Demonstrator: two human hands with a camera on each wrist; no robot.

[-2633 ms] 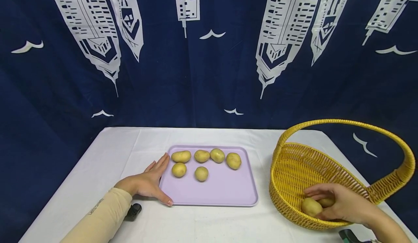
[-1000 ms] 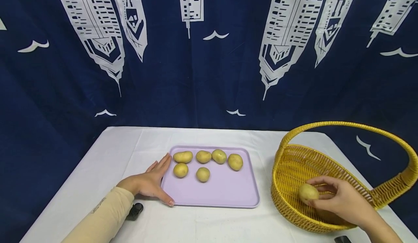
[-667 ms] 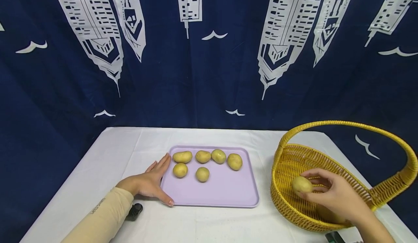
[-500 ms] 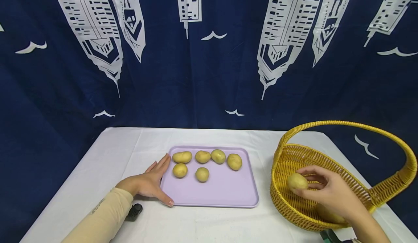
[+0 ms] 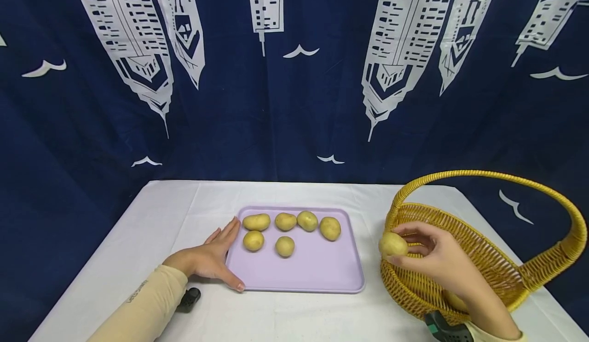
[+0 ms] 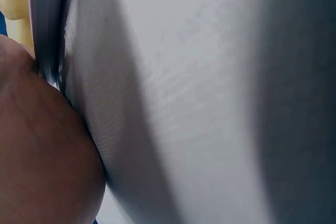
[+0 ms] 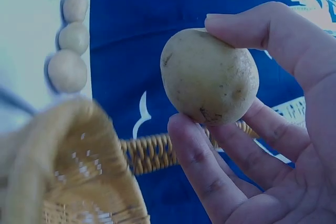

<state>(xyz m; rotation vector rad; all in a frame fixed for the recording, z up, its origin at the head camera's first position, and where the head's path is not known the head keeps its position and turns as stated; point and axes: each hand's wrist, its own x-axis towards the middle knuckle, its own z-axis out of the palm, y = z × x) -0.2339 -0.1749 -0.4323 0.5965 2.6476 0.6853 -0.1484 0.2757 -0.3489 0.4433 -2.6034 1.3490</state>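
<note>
A potato (image 5: 392,244) is pinched between thumb and curled fingers of the right hand (image 5: 437,257), held in the air over the left rim of the yellow wicker basket (image 5: 497,265). In the right wrist view the potato (image 7: 209,76) is seen gripped at the fingertips (image 7: 247,24), skin pale with small dark specks.

At 9 o'clock from the held potato, a lilac tray (image 5: 313,273) is seen carrying six potatoes (image 5: 285,221) toward its far edge. The left hand (image 5: 209,257) is laid flat, fingers straight, against the tray's left edge, holding nothing.

Both tray and basket rest on a white tablecloth (image 5: 161,219). At 12 o'clock behind the table, a navy curtain (image 5: 294,76) printed with white towers and birds is hung.
</note>
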